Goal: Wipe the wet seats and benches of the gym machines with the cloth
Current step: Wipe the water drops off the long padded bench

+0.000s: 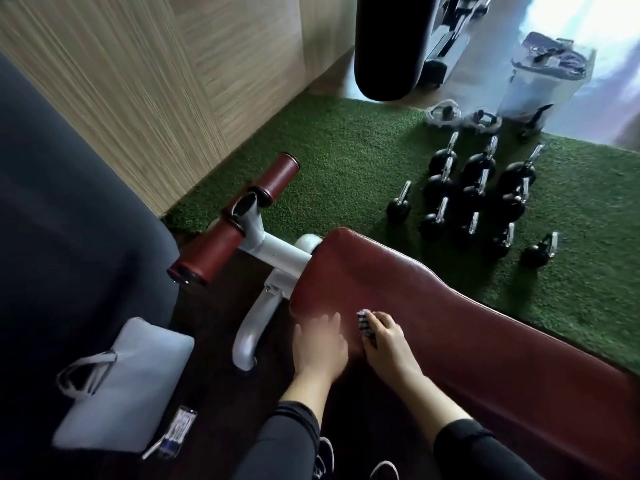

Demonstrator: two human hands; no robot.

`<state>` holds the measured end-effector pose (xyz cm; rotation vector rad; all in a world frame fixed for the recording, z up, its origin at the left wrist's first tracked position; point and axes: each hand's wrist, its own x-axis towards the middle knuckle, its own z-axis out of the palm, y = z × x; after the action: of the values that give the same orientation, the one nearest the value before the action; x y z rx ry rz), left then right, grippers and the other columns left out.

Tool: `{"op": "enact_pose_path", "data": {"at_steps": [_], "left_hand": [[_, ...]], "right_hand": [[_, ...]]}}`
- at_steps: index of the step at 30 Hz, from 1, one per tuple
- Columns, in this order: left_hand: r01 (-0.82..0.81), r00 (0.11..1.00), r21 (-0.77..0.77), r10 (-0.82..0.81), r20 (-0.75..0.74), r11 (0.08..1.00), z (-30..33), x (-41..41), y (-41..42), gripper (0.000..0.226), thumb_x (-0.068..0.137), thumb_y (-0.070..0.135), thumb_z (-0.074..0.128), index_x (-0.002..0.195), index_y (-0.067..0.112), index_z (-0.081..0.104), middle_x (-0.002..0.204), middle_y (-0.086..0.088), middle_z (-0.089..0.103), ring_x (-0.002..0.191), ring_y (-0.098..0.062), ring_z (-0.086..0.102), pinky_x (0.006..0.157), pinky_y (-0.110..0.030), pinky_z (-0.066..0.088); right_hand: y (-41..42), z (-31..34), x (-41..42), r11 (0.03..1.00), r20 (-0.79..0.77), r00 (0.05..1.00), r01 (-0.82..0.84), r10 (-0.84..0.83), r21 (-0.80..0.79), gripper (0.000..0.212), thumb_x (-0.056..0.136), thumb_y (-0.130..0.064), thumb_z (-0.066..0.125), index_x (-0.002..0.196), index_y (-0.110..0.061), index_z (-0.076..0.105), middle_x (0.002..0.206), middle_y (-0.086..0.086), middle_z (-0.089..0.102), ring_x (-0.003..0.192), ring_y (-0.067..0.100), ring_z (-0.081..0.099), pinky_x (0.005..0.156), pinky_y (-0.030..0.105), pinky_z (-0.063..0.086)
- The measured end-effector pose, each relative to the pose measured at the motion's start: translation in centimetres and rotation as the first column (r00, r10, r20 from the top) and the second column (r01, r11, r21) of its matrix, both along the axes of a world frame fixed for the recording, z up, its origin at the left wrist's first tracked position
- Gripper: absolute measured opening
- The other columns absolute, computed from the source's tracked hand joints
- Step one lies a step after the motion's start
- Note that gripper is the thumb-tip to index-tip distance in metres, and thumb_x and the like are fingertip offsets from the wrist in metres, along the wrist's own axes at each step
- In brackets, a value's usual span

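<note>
A dark red padded bench runs from the middle of the view to the lower right, on a white metal frame. My right hand lies on the bench pad and holds a small black-and-white checked cloth against it. My left hand rests just left of it, fingers spread flat on the near edge of the pad. Both forearms wear dark sleeves.
Red roller pads stick out on the frame to the left. Several black kettlebells stand on green turf to the right. A grey bag lies on the dark floor at lower left. A black punching bag hangs beyond, beside a wooden wall.
</note>
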<state>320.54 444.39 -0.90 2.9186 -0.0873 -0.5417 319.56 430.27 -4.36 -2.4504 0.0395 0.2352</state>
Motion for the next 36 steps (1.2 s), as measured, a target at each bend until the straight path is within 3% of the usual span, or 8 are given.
{"op": "enact_pose_path", "data": {"at_steps": [10,14,17,20,22,27,31,36], "left_hand": [[0.051,0.999,0.014,-0.051,-0.008,0.999,-13.0,7.7,5.7,0.054,0.101,0.034,0.033,0.152,0.026,0.021,0.158,0.002,0.025,0.144,-0.015,0.022,0.117,-0.044,0.018],[0.095,0.995,0.01,-0.095,-0.012,0.995,-19.1,10.6,7.5,0.054,0.102,0.035,0.032,0.153,0.026,0.018,0.161,0.003,0.017,0.146,-0.014,0.017,0.118,-0.044,0.014],[0.14,0.99,0.0,-0.14,-0.017,0.99,-22.9,12.0,8.5,0.055,0.102,0.036,0.031,0.154,0.026,0.015,0.162,0.003,0.009,0.148,-0.014,0.011,0.118,-0.045,0.01],[0.167,0.986,-0.01,-0.167,0.019,0.986,-25.3,12.5,9.2,0.056,0.102,0.036,0.032,0.154,0.026,0.014,0.162,0.002,0.002,0.149,-0.014,0.002,0.119,-0.044,0.008],[0.19,0.98,-0.045,-0.188,0.06,0.981,-26.5,12.7,9.9,0.057,0.102,0.036,0.034,0.154,0.026,0.013,0.162,0.003,-0.001,0.149,-0.013,-0.002,0.119,-0.041,0.006],[0.229,0.97,-0.171,-0.21,0.123,0.958,-28.7,12.7,11.9,0.063,0.096,0.044,0.017,0.149,0.023,-0.009,0.154,0.015,-0.018,0.14,0.001,-0.016,0.119,-0.031,-0.002],[0.225,0.971,-0.189,-0.204,0.127,0.956,-29.0,13.4,12.2,0.06,0.102,0.026,0.025,0.153,0.018,-0.006,0.152,0.013,-0.021,0.139,0.002,-0.016,0.12,-0.029,-0.001],[0.228,0.969,-0.229,-0.197,0.149,0.946,-29.7,13.2,12.1,0.062,0.091,0.042,0.002,0.148,0.022,-0.013,0.154,0.014,-0.02,0.141,0.0,-0.019,0.117,-0.026,-0.005]], "right_hand": [[1.4,-14.3,3.3,0.965,0.106,0.96,0.254,-0.26,0.066,0.047,0.088,-0.003,0.061,0.134,-0.006,0.05,0.135,0.016,0.05,0.126,0.033,0.046,0.105,0.035,0.038],[1.7,-21.2,4.0,0.962,0.157,0.949,0.265,-0.273,0.07,0.052,0.086,-0.001,0.063,0.136,-0.003,0.047,0.138,0.015,0.048,0.131,0.031,0.042,0.108,0.048,0.038],[1.6,-25.1,3.6,0.972,0.069,0.973,0.223,-0.219,-0.068,0.056,0.094,-0.017,0.054,0.146,-0.012,0.034,0.154,0.006,0.027,0.143,0.024,0.022,0.117,0.051,0.019],[1.3,-26.8,3.1,0.944,0.11,0.975,0.214,-0.192,-0.253,0.059,0.093,-0.043,0.035,0.148,-0.024,0.026,0.155,-0.008,0.017,0.145,0.015,0.011,0.119,0.039,0.002],[1.3,-27.1,3.5,0.928,0.103,0.975,0.218,-0.196,-0.302,0.062,0.091,-0.049,0.03,0.149,-0.028,0.022,0.155,-0.01,0.015,0.145,0.014,0.01,0.118,0.035,-0.002],[4.8,-27.0,7.9,0.916,0.15,0.978,0.188,-0.143,-0.355,0.057,0.094,-0.047,0.03,0.147,-0.028,0.03,0.154,-0.002,0.03,0.142,0.023,0.025,0.116,0.04,0.009],[11.6,-26.8,11.6,0.948,0.219,0.975,0.098,-0.031,-0.303,0.052,0.096,-0.044,0.032,0.146,-0.029,0.032,0.153,-0.002,0.033,0.142,0.022,0.027,0.115,0.044,0.02],[8.3,-27.4,5.7,0.891,0.23,0.942,-0.124,0.244,-0.438,0.05,0.098,-0.037,0.038,0.147,-0.03,0.03,0.155,-0.003,0.028,0.144,0.02,0.023,0.114,0.045,0.027]]}}
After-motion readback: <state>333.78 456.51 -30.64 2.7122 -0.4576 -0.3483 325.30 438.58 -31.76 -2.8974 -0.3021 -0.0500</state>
